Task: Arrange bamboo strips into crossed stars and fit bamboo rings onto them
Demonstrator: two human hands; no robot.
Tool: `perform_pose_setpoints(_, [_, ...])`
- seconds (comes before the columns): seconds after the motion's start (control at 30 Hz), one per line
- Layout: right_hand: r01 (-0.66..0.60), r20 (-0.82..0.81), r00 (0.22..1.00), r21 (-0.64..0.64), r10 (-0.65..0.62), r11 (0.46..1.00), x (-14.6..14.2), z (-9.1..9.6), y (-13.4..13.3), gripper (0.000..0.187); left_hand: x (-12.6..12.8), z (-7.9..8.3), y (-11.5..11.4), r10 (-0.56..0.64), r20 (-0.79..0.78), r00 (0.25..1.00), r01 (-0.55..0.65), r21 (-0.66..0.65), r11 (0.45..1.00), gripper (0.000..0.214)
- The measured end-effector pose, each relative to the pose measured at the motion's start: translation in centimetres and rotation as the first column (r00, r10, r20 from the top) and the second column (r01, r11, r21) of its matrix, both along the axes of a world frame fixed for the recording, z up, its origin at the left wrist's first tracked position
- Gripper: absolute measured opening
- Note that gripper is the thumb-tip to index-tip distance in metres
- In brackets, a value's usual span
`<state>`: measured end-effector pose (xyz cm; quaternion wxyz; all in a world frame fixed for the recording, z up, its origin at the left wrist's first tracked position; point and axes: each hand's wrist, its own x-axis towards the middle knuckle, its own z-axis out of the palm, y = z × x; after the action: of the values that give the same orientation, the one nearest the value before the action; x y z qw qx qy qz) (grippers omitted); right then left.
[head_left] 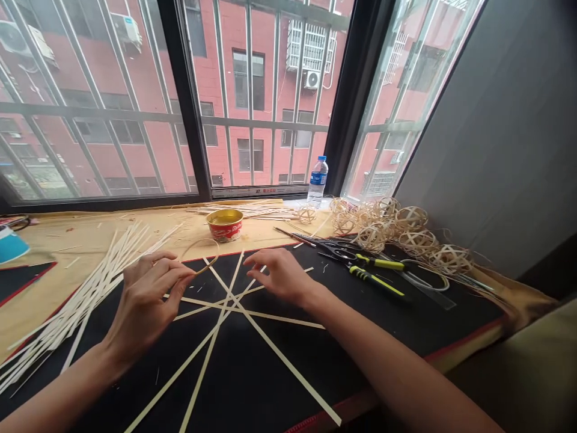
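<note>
At the far left, a bundle of long pale strips (85,294) fans across the tan-covered counter (58,234) and over the red-trimmed edge of a black mat (288,367), just beside the left grip (146,300). That grip is closed, with thumb and fingertips pinched on a thin curved strip (201,255) that arcs out past the hand, well short of a red-and-gold tin (224,224) standing near the window (265,96) at the counter's far edge. A star of crossed flat strips (229,307) lies on the mat below and between both grips, its long arms running toward the near edge. The right grip (282,276) is open, its fingers spread just over the strips, though any contact cannot be told. Open mat lies to its right before black-and-yellow scissors (376,264) and a clear ruler (428,288). Beyond them, a heap of woven rattan balls (387,231) sits against a grey wall (487,132), with a water bottle (318,180) at the glass.
</note>
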<state>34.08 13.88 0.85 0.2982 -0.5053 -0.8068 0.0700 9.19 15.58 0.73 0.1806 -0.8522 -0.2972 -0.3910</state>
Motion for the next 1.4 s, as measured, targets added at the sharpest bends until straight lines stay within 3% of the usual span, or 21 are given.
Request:
perform_pose_setpoints(0.17, [0.240,0.138,0.961,0.023,-0.240,0.971,7.8,1.6,-2.3,0.017,0.0,0.3,-0.2,0.007,-0.014,1.000,-0.007,0.010,1.000,0.010])
perform_pose_setpoints(0.27, [0.390,0.255,0.886,0.040,-0.387,0.920,13.3,1.3,-4.1,0.017,0.3,0.2,-0.4,0.008,-0.028,1.000,-0.008,-0.005,1.000,0.011])
perform_pose_setpoints(0.37, [0.407,0.352,0.847,0.053,-0.399,0.912,16.1,0.2,-5.2,0.020,0.6,-0.1,-0.5,-0.022,-0.023,0.999,0.022,0.000,1.000,0.011])
perform_pose_setpoints(0.57, [0.248,0.476,0.846,0.043,-0.238,0.968,13.9,-2.7,-4.0,0.038,0.7,-0.1,-0.6,-0.049,-0.026,0.998,0.049,-0.010,0.999,0.010])
perform_pose_setpoints(0.67, [0.259,0.511,0.824,0.043,-0.244,0.965,13.3,-2.9,-3.1,0.036,0.5,0.0,-0.6,-0.037,-0.021,0.999,0.037,0.003,0.999,0.011])
perform_pose_setpoints(0.8, [0.465,0.528,0.727,0.092,-0.439,0.880,15.6,-1.6,-1.4,0.031,0.6,-0.1,-0.7,-0.045,-0.026,0.999,0.045,-0.011,0.999,0.011])
perform_pose_setpoints(0.9, [0.556,0.596,0.663,0.013,-0.453,0.831,18.0,-0.8,0.3,0.019,0.7,-0.1,-0.7,-0.057,-0.024,0.998,0.056,-0.025,0.998,0.011])
perform_pose_setpoints(1.07, [0.550,0.652,0.675,-0.129,-0.347,0.825,19.9,-0.2,2.4,0.026,0.6,0.0,-0.7,-0.047,-0.011,0.999,0.047,-0.025,0.999,0.011])
perform_pose_setpoints(1.23, [0.574,0.639,0.674,-0.136,-0.371,0.808,21.1,2.7,3.5,0.035,0.5,-0.1,-0.6,-0.039,-0.013,0.999,0.038,-0.029,0.999,0.011])
perform_pose_setpoints(1.4, [0.582,0.642,0.671,-0.144,-0.372,0.800,21.4,4.5,4.0,0.030,0.5,0.0,-0.6,-0.040,0.007,0.999,0.040,-0.032,0.999,0.011])
